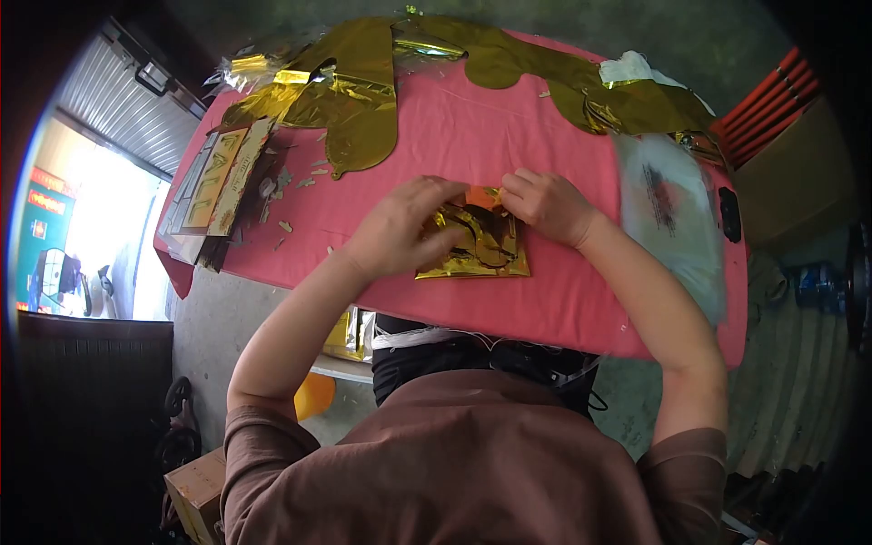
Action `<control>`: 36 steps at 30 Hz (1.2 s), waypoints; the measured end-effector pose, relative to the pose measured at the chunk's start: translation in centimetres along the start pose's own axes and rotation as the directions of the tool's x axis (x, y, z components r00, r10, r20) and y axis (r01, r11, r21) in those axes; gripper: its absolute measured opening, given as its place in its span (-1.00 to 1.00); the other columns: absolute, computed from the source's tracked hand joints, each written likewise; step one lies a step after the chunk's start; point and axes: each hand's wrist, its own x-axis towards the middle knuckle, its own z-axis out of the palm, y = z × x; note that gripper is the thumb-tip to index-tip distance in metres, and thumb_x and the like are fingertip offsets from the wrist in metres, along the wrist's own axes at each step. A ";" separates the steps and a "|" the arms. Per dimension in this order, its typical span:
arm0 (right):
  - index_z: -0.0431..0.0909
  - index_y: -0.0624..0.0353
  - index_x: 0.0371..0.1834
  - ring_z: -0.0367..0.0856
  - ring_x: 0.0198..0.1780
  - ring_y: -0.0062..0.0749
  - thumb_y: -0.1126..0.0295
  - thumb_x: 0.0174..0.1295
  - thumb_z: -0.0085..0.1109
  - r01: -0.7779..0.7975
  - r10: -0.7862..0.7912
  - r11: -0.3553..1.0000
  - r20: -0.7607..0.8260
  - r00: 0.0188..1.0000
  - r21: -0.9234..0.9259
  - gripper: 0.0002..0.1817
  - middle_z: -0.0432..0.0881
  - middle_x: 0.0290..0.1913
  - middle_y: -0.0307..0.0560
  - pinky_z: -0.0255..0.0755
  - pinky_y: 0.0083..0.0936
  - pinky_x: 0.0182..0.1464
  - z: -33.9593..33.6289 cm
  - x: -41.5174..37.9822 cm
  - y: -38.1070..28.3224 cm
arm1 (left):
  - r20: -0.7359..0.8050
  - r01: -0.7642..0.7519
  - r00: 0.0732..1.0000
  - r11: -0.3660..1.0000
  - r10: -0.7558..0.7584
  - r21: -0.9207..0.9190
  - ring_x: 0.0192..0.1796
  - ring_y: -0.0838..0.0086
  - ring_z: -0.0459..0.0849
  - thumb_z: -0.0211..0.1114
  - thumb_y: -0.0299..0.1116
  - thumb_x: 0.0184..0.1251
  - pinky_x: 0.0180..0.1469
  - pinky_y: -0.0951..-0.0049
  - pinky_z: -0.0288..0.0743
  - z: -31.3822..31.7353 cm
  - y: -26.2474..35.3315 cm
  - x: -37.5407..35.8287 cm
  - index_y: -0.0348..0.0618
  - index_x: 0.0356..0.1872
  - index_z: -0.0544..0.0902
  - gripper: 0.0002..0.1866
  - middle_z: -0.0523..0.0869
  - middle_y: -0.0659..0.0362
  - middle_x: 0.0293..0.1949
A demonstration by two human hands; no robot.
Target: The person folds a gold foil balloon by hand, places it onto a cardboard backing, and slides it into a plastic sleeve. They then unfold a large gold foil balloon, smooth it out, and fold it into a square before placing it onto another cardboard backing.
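Observation:
A shiny gold foil packet (pixel 495 259), folded roughly square, lies near the front of the pink-covered table. An orange-red patch shows at its top. My left hand (pixel 400 222) rests over the packet's left side, with the thumb apart from the fingers. At the top right corner my right hand (pixel 549 207) is closed, its fingertips pinching the edge of the foil. The fingertips partly cover the packet's upper edge.
Large flat gold foil balloons (pixel 363 136) lie along the far side of the pink table (pixel 436 127). Cards and printed papers (pixel 218 186) are stacked at the left beside scattered paper scraps. Clear plastic bags (pixel 668 213) and a black object (pixel 729 214) lie at the right.

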 end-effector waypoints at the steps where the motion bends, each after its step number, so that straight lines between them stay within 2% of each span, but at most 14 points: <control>1: 0.42 0.11 -0.51 0.49 -0.33 -0.40 0.43 -0.02 0.05 -0.014 0.014 1.000 -0.019 1.000 0.002 -0.96 0.39 -0.40 -0.21 0.47 -0.51 -0.39 0.1 0.0 0.0 | 0.000 -0.003 1.000 1.000 0.003 -0.001 0.03 0.16 0.57 0.32 -0.40 0.05 0.08 0.29 0.46 0.4 -0.2 -0.1 -0.27 0.01 0.52 -0.56 0.59 -0.01 -0.03; 3: 0.42 0.08 -0.55 0.49 -0.30 -0.42 0.41 -0.02 0.04 -0.031 0.031 1.000 -0.037 0.999 -0.002 -0.96 0.40 -0.39 -0.24 0.49 -0.52 -0.38 0.1 -0.1 0.0 | -0.026 -0.261 0.962 0.943 0.272 0.204 0.06 0.14 0.55 0.39 -0.34 -0.01 0.12 0.27 0.44 1.3 -0.6 -0.2 -0.23 0.04 0.53 -0.49 0.60 0.01 0.00; 8: 0.44 0.12 -0.52 0.55 -0.33 -0.30 0.48 0.00 0.04 -0.227 0.261 0.945 -0.121 0.958 0.236 -0.99 0.41 -0.41 -0.16 0.49 -0.43 -0.37 0.3 -0.3 -0.4 | 0.032 -0.296 0.954 0.926 0.297 0.234 0.08 0.13 0.53 0.38 -0.35 0.00 0.13 0.25 0.45 1.8 -1.4 -0.6 -0.24 -0.06 0.61 -0.59 0.62 0.03 -0.02; 15: 0.50 0.14 -0.49 0.55 -0.33 -0.25 0.50 0.05 0.06 -0.303 0.349 0.911 -0.131 0.928 0.280 -0.96 0.45 -0.43 -0.14 0.49 -0.35 -0.33 0.6 -0.8 -0.1 | 0.034 -0.288 0.957 0.922 0.289 0.261 0.08 0.17 0.52 0.33 -0.30 0.06 0.13 0.26 0.44 2.1 -1.3 -0.7 -0.22 -0.12 0.64 -0.66 0.62 0.05 -0.02; 18: 0.58 0.24 -0.30 0.59 -0.29 -0.20 0.58 0.09 0.07 -0.380 0.414 0.869 -0.044 0.909 0.318 -0.87 0.55 -0.32 -0.09 0.49 -0.39 -0.29 -0.3 -1.0 0.9 | 0.039 -0.277 0.960 0.919 0.278 0.281 0.09 0.20 0.51 0.30 -0.24 0.11 0.14 0.28 0.43 2.0 -1.3 -0.7 -0.20 -0.13 0.65 -0.67 0.62 0.07 -0.02; 20: 0.60 0.27 -0.21 0.62 -0.17 -0.19 0.55 0.16 0.07 -0.550 0.652 0.664 -0.031 0.758 0.507 -0.83 0.61 -0.18 -0.01 0.50 -0.40 -0.12 -1.9 -0.8 0.3 | 0.044 -0.273 0.961 0.921 0.271 0.277 0.10 0.20 0.50 0.29 -0.24 0.11 0.14 0.28 0.42 2.0 -1.3 -0.7 -0.20 -0.12 0.65 -0.67 0.61 0.07 -0.01; 21: 0.60 0.27 -0.21 0.62 -0.17 -0.19 0.55 0.16 0.07 -0.550 0.651 0.664 -0.029 0.758 0.507 -0.83 0.61 -0.18 -0.01 0.50 -0.40 -0.12 -2.3 -0.4 -0.3 | 0.049 -0.277 0.960 0.918 0.275 0.285 0.11 0.21 0.50 0.29 -0.25 0.11 0.15 0.28 0.42 2.0 -1.3 -0.7 -0.20 -0.12 0.65 -0.67 0.61 0.07 0.00; 23: 0.56 0.31 -0.04 0.53 0.10 -0.14 0.48 0.21 0.08 -0.497 0.614 0.671 -0.035 0.789 0.551 -0.73 0.56 0.04 0.10 0.40 -0.40 0.13 -2.5 0.9 -1.9 | 0.058 -0.279 0.960 0.915 0.275 0.291 0.11 0.21 0.49 0.29 -0.26 0.11 0.15 0.28 0.41 2.0 -1.3 -0.7 -0.20 -0.13 0.65 -0.67 0.61 0.08 0.00; 24: 0.56 0.31 -0.04 0.53 0.10 -0.14 0.48 0.21 0.08 -0.498 0.615 0.667 -0.032 0.788 0.553 -0.73 0.56 0.04 0.10 0.40 -0.40 0.13 -2.4 1.5 -2.9 | 0.056 -0.294 0.955 0.906 0.291 0.305 0.11 0.21 0.49 0.29 -0.27 0.10 0.15 0.28 0.41 2.0 -1.3 -0.6 -0.19 -0.13 0.65 -0.68 0.61 0.08 0.00; 26: 0.37 0.30 0.22 0.23 0.38 -0.09 0.37 0.25 0.07 -0.471 0.478 0.715 0.129 0.869 0.517 -0.53 0.35 0.29 0.13 0.14 -0.35 0.36 -2.2 2.3 -4.7 | 0.061 -0.305 0.951 0.900 0.302 0.312 0.11 0.21 0.49 0.29 -0.27 0.09 0.15 0.28 0.41 2.1 -1.1 -0.6 -0.19 -0.13 0.65 -0.68 0.61 0.09 0.00; 27: 0.37 0.30 0.22 0.23 0.38 -0.09 0.37 0.25 0.07 -0.475 0.482 0.709 0.134 0.866 0.521 -0.53 0.35 0.29 0.13 0.14 -0.35 0.36 -2.0 2.2 -4.9 | 0.053 -0.302 0.952 0.903 0.301 0.305 0.10 0.18 0.50 0.32 -0.32 0.05 0.15 0.26 0.41 2.1 -1.0 -0.6 -0.21 -0.12 0.64 -0.66 0.61 0.06 0.00; 29: 0.06 0.25 0.41 -0.09 0.50 -0.13 0.27 0.31 -0.01 -0.535 0.395 0.761 0.392 0.831 0.368 -0.36 0.06 0.45 0.08 -0.12 -0.35 0.47 -1.6 1.9 -5.1 | 0.049 -0.299 0.953 0.907 0.299 0.295 0.09 0.14 0.51 0.35 -0.37 0.02 0.16 0.23 0.41 2.1 -0.9 -0.7 -0.23 -0.10 0.63 -0.64 0.60 0.04 0.00; 32: -0.08 0.20 0.46 -0.20 0.52 -0.18 0.22 0.36 -0.10 -0.465 0.309 0.810 0.415 0.856 0.356 -0.33 -0.08 0.49 0.04 -0.24 -0.33 0.49 -0.8 0.8 -4.3 | 0.057 -0.296 0.955 0.915 0.292 0.276 0.08 0.14 0.51 0.35 -0.38 0.01 0.16 0.22 0.41 2.2 -0.9 -0.6 -0.22 -0.10 0.62 -0.64 0.60 0.03 -0.01; 36: -0.10 0.20 0.46 -0.23 0.53 -0.19 0.22 0.38 -0.16 -0.426 0.291 0.842 0.384 0.876 0.332 -0.35 -0.12 0.50 0.02 -0.25 -0.32 0.50 -0.1 0.3 -4.2 | 0.065 -0.296 0.955 0.914 0.290 0.279 0.07 0.14 0.51 0.35 -0.38 0.02 0.16 0.22 0.41 2.1 -0.9 -0.5 -0.23 -0.10 0.63 -0.64 0.60 0.02 -0.01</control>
